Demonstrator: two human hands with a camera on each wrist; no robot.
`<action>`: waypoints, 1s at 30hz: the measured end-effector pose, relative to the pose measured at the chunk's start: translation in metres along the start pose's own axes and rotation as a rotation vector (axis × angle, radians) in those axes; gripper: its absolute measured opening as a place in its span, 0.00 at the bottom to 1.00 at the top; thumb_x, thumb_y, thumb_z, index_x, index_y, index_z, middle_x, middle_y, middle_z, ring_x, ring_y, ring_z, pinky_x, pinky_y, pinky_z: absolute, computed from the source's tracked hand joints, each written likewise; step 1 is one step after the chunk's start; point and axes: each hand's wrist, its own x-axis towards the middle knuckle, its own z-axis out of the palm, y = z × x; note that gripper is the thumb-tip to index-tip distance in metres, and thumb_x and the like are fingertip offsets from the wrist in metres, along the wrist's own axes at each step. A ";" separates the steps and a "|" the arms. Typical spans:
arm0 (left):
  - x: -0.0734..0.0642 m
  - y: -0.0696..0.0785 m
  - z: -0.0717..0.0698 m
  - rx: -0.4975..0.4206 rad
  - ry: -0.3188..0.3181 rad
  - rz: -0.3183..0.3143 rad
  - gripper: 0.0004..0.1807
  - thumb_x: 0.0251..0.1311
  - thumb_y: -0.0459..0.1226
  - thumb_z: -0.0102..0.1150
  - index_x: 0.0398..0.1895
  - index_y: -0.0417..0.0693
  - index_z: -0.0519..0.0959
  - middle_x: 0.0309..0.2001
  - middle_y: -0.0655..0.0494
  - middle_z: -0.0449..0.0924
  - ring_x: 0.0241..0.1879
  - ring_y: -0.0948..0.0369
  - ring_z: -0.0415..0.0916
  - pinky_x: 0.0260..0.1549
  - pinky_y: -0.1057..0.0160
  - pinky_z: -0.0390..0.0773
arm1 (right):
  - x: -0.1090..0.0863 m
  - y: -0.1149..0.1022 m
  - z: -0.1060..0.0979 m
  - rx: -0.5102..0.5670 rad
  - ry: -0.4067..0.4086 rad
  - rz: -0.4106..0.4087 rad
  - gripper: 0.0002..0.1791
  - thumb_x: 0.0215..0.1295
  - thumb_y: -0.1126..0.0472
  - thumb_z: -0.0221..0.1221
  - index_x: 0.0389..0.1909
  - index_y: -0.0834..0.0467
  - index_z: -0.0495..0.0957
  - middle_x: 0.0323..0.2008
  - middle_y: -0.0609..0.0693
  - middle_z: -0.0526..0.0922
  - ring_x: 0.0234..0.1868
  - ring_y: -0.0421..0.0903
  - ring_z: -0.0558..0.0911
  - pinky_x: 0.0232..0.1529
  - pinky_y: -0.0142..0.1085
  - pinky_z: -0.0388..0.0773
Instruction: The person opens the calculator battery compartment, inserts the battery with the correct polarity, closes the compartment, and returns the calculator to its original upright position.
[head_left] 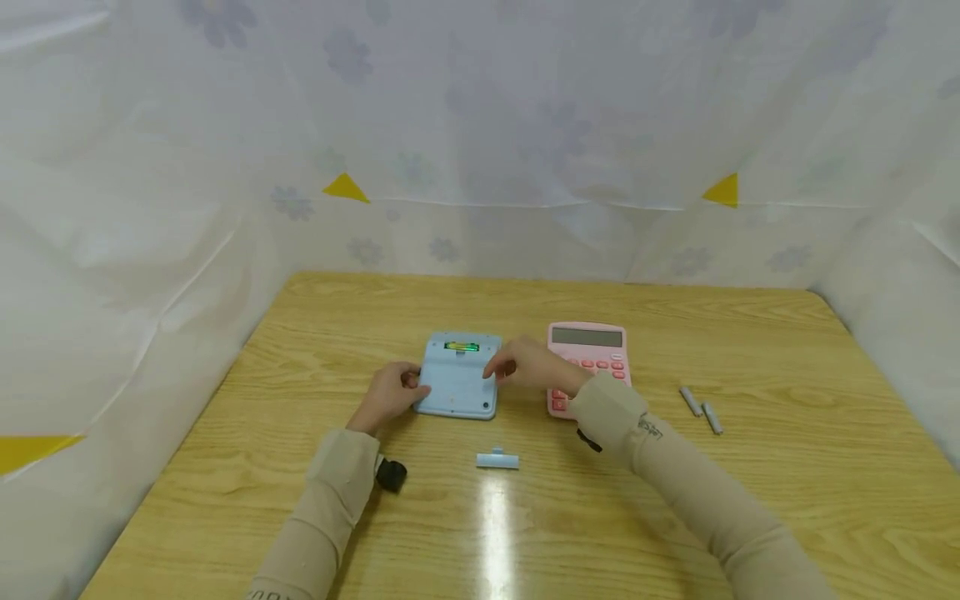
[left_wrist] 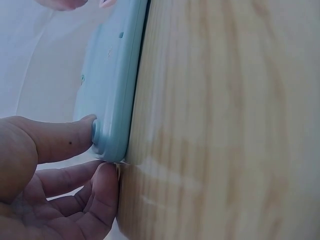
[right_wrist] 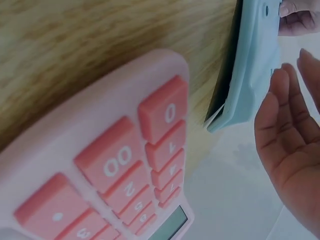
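Note:
A light blue calculator [head_left: 455, 387] lies face down on the table, its battery slot exposed near the far edge. Inside the slot sits a green and yellow battery [head_left: 461, 347]. My left hand [head_left: 389, 395] grips the calculator's near left edge, with the thumb [left_wrist: 65, 140] on its back and the fingers against its side. Above the right edge hovers my right hand [head_left: 534, 365], its fingers [right_wrist: 276, 107] loosely bent and nothing between them and the thumb. A small blue battery cover [head_left: 497, 460] rests on the table in front of the calculator.
A pink calculator [head_left: 587, 337] lies face up to the right, partly under my right forearm. Farther right, two grey batteries [head_left: 691, 401] lie side by side on the wooden table [head_left: 787, 500]. A pale flowered curtain [head_left: 480, 125] hangs around the table's back and sides.

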 end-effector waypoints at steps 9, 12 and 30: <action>-0.001 0.002 -0.001 -0.008 -0.003 -0.007 0.21 0.54 0.33 0.60 0.50 0.29 0.72 0.29 0.49 0.72 0.26 0.59 0.66 0.24 0.65 0.67 | -0.009 -0.003 0.005 0.010 -0.188 -0.126 0.12 0.53 0.73 0.59 0.38 0.61 0.83 0.24 0.50 0.76 0.27 0.38 0.69 0.31 0.28 0.69; -0.001 0.002 -0.001 0.001 -0.003 -0.013 0.21 0.54 0.33 0.60 0.50 0.28 0.72 0.29 0.49 0.72 0.27 0.59 0.66 0.24 0.66 0.68 | -0.011 -0.005 0.007 0.010 -0.269 -0.120 0.13 0.53 0.72 0.61 0.40 0.60 0.83 0.24 0.51 0.76 0.28 0.38 0.70 0.32 0.28 0.70; 0.001 0.000 0.000 0.008 0.005 -0.016 0.22 0.54 0.33 0.61 0.50 0.29 0.72 0.30 0.49 0.73 0.28 0.59 0.67 0.25 0.66 0.68 | -0.016 -0.016 0.021 0.156 -0.515 -0.155 0.15 0.46 0.74 0.65 0.39 0.62 0.83 0.25 0.52 0.77 0.23 0.32 0.67 0.25 0.24 0.66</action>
